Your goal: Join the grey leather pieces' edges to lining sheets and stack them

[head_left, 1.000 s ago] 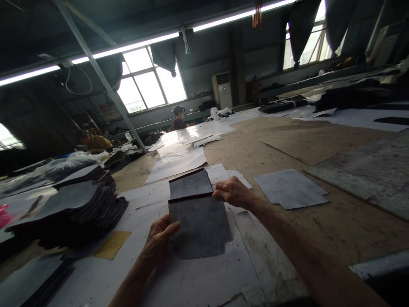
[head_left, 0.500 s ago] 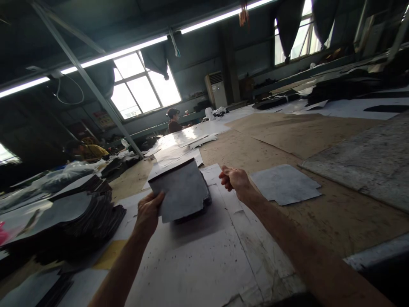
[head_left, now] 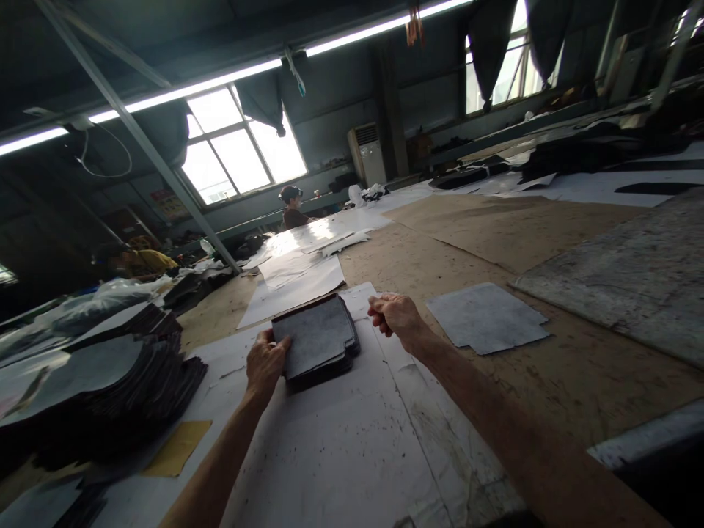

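Note:
A stack of grey-faced, dark-edged cut sheets lies on the white paper in the middle, each sheet notched at a corner. My left hand grips its left edge, thumb on the top face and fingers at the side; how many sheets it holds is hidden. To the right of the stack and apart from it, my right hand hovers with its fingers pinched together. Whatever is between those fingertips, if anything, cannot be made out. A single grey sheet of notched outline lies flat beyond my right wrist.
Tall piles of dark cut pieces stand on the left, near a yellow card. White paper sheets and brown board cover the long table. A grey slab lies at right. Another person is at the far side.
The grey sheet that my left hand held raised and tilted is now down flat on the stack. My right hand stays pinched and has shifted slightly left in view.

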Motion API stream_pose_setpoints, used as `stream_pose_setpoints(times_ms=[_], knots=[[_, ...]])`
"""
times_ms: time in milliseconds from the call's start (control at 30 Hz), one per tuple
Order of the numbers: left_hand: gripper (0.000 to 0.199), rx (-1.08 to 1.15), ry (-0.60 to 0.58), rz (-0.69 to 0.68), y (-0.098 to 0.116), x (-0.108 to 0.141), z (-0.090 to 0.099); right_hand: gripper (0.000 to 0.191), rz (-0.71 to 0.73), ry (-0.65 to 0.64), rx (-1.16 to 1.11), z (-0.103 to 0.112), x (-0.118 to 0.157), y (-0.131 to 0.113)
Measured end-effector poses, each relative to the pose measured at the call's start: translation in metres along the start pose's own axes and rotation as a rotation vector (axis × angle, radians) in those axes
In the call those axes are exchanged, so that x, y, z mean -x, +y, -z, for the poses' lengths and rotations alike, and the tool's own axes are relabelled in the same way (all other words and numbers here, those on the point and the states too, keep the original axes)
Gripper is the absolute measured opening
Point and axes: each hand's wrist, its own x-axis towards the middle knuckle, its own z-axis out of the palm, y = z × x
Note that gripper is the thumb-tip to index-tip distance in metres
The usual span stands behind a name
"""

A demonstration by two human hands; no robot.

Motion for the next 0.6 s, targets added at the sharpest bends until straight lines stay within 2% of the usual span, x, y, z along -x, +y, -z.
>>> stream_pose_setpoints(times_ms=[67,133,233,333,433,500,600], knots=[[0.051,-0.066,0.077,-0.028,0.007,0.007,0.001,0.025,0.037,0.023,0.143,-0.001,0.000,0.003],[0.055,-0.125,0.138,-0.131,0.013,0.020,-0.001,0.020,0.090,0.066,0.322,-0.002,0.002,0.003],[0.049,-0.227,0.173,-0.481,0.016,0.052,-0.012,0.015,0.178,0.107,0.592,-0.003,0.007,0.001],[0.042,-0.317,0.117,-0.868,0.013,0.083,-0.027,0.017,0.221,0.045,0.808,0.003,0.014,-0.002],[0.037,-0.371,0.109,-1.139,0.010,0.098,-0.036,0.015,0.226,-0.032,1.003,0.024,0.027,0.000],[0.033,-0.354,0.128,-1.197,0.008,0.099,-0.039,0.016,0.226,-0.026,1.126,0.047,0.039,0.006],[0.031,-0.305,0.118,-1.197,0.008,0.097,-0.041,0.018,0.199,0.063,1.285,0.087,0.056,0.020]])
